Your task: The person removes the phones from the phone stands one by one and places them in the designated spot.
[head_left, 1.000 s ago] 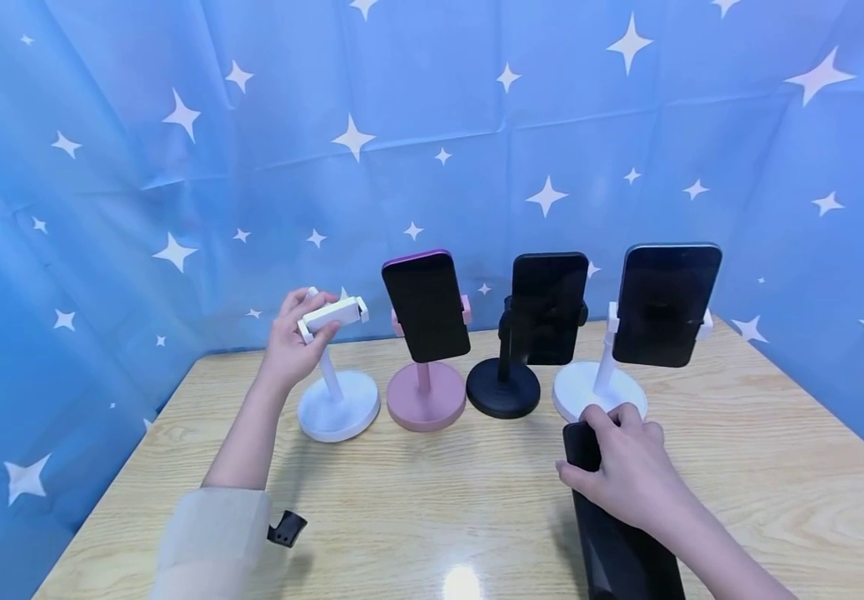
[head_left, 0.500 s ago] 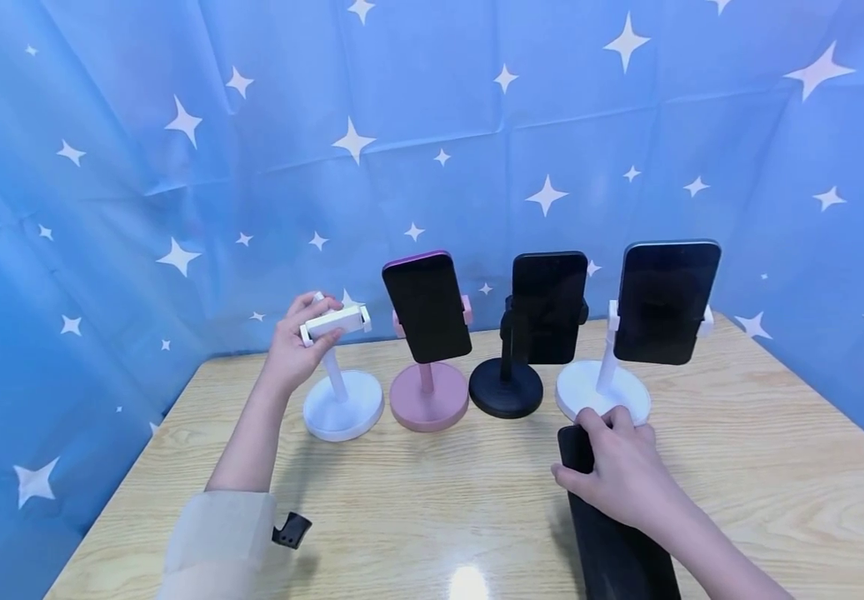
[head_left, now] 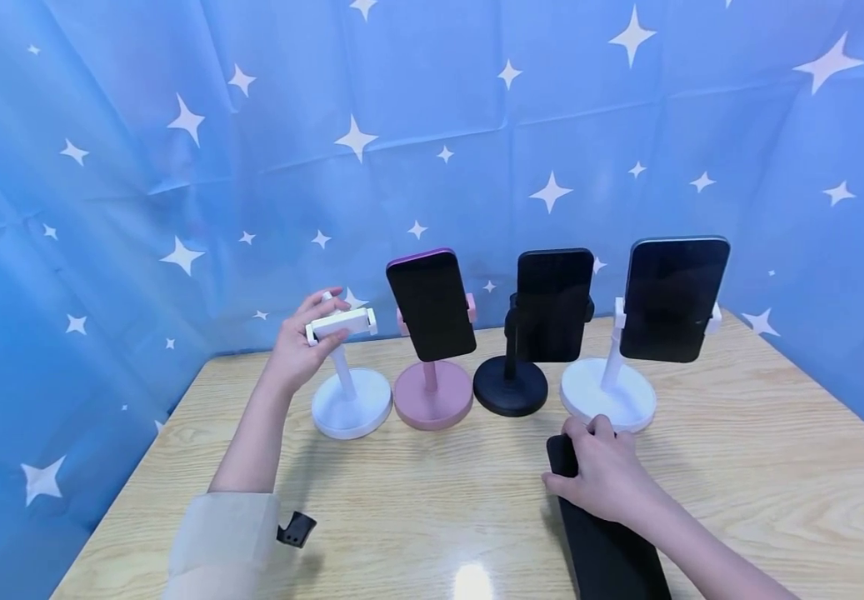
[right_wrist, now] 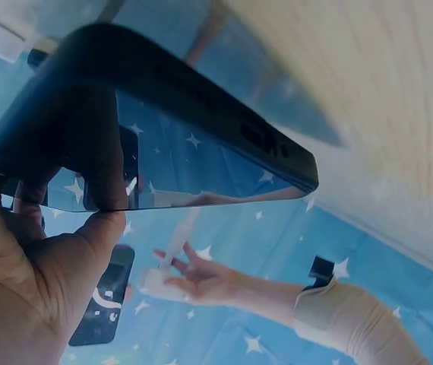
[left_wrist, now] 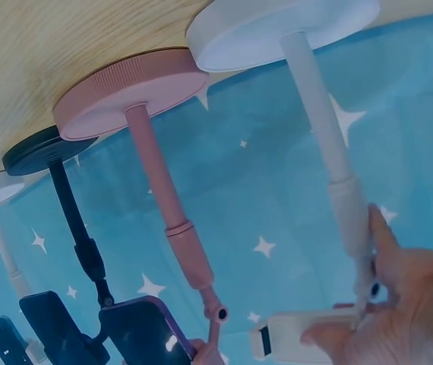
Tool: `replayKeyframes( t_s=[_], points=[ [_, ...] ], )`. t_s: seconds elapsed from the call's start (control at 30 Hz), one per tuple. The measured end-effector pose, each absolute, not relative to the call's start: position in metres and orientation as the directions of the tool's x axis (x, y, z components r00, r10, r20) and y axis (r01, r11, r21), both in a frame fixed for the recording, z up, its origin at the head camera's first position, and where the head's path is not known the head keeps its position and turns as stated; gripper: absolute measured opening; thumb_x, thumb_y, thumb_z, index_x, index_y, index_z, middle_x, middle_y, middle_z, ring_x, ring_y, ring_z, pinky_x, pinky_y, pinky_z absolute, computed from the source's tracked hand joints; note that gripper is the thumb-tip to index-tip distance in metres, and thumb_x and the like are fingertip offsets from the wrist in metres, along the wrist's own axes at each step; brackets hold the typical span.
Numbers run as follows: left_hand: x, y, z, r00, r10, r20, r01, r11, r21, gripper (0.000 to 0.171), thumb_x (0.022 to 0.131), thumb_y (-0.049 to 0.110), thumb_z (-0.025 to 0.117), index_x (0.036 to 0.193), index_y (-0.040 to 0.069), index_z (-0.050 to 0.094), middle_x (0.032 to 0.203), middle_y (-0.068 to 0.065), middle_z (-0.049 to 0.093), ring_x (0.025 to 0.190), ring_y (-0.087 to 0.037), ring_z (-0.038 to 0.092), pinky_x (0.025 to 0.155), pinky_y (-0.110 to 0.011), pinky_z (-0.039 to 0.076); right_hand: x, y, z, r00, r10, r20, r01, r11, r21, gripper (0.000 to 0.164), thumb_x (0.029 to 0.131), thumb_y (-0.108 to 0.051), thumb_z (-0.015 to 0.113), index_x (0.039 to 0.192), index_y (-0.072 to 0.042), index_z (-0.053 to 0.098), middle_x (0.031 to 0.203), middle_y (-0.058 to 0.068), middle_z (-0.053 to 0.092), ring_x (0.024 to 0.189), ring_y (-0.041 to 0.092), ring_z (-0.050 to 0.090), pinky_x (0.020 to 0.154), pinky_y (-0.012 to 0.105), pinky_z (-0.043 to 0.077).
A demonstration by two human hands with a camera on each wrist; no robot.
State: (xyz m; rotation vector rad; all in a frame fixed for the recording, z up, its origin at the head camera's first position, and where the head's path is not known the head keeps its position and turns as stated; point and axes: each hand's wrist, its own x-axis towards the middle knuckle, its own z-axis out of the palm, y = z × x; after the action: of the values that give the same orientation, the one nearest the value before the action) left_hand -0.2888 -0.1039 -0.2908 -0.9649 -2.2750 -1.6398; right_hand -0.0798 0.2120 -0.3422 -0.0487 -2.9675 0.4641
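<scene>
At the left end of the row, my left hand (head_left: pixel 298 350) grips the white clamp (head_left: pixel 347 323) of a phone stand (head_left: pixel 352 406), thumb across its front. The stand's base sits on the table, and in the left wrist view its pole (left_wrist: pixel 319 114) runs from base to hand. No phone is in this clamp. My right hand (head_left: pixel 606 475) holds a black phone (head_left: pixel 602 546) by its far end, low over the table at right. In the right wrist view the thumb and fingers pinch the phone (right_wrist: pixel 216 163), whose glossy face reflects the surroundings.
Beside the left stand, a pink stand (head_left: pixel 433 400) bears a purple-edged phone (head_left: pixel 432 306). Further right, a black stand (head_left: pixel 510 390) and another white stand (head_left: pixel 585 385) each bear a dark phone. A blue star-patterned curtain (head_left: pixel 432 100) hangs behind the table (head_left: pixel 402 500).
My right hand has shifted left and slightly nearer with the phone. The left hand keeps its grip on the white clamp. The head view has shifted slightly.
</scene>
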Motion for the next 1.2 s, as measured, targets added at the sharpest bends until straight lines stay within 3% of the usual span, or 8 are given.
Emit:
replayKeyframes(
  t_s=[0.13,0.4,0.6,0.97,1.2],
  points=[
    [-0.285,-0.103,-0.287,-0.789,0.395,0.471,0.566,0.168,0.807,0.025,0.083,-0.005,0.061,0.108,-0.005,0.058,0.140,-0.012,0.039,0.119,-0.033,0.043,0.083,-0.025,0.043,-0.083,0.214,-0.349,-0.992,0.041,0.121,0.003,0.953,-0.302,0.056,0.067,-0.034,0.076,0.104,0.003,0.055,0.087,0.018,0.051,0.081,0.029,0.045,0.067,0.045,0.032],
    [-0.265,-0.099,-0.270,-0.804,0.398,0.442,0.547,0.204,0.812,0.026,0.083,-0.009,0.057,0.109,-0.010,0.055,0.143,-0.017,0.034,0.124,-0.037,0.039,0.089,-0.040,0.041,-0.088,0.216,-0.354,-0.995,0.037,0.088,0.007,0.947,-0.321,0.056,0.069,-0.033,0.074,0.106,0.005,0.055,0.093,0.021,0.051,0.087,0.032,0.047,0.072,0.049,0.034],
    [-0.271,-0.101,-0.275,-0.804,0.408,0.431,0.538,0.192,0.821,0.028,0.084,-0.007,0.058,0.111,-0.008,0.056,0.145,-0.013,0.032,0.127,-0.034,0.036,0.092,-0.045,0.040,-0.089,0.216,-0.353,-0.998,0.038,0.052,0.017,0.940,-0.341,0.056,0.070,-0.032,0.074,0.107,0.005,0.054,0.094,0.022,0.051,0.089,0.034,0.047,0.073,0.051,0.034],
    [-0.287,-0.107,-0.289,-0.804,0.411,0.430,0.536,0.187,0.823,0.031,0.085,-0.002,0.061,0.116,-0.001,0.058,0.146,0.000,0.033,0.128,-0.027,0.037,0.093,-0.045,0.040,-0.098,0.218,-0.358,-0.999,0.038,-0.015,0.041,0.934,-0.355,0.056,0.071,-0.032,0.072,0.107,0.006,0.053,0.095,0.024,0.050,0.090,0.038,0.047,0.075,0.055,0.035],
    [-0.283,-0.109,-0.285,-0.814,0.422,0.399,0.504,0.173,0.846,0.040,0.083,-0.006,0.060,0.122,-0.006,0.053,0.150,-0.003,0.025,0.136,-0.027,0.024,0.098,-0.050,0.036,-0.100,0.218,-0.364,-0.999,0.043,-0.030,0.050,0.934,-0.353,0.062,0.070,-0.031,0.070,0.111,0.011,0.052,0.102,0.031,0.047,0.089,0.043,0.044,0.076,0.054,0.036]
  ],
)
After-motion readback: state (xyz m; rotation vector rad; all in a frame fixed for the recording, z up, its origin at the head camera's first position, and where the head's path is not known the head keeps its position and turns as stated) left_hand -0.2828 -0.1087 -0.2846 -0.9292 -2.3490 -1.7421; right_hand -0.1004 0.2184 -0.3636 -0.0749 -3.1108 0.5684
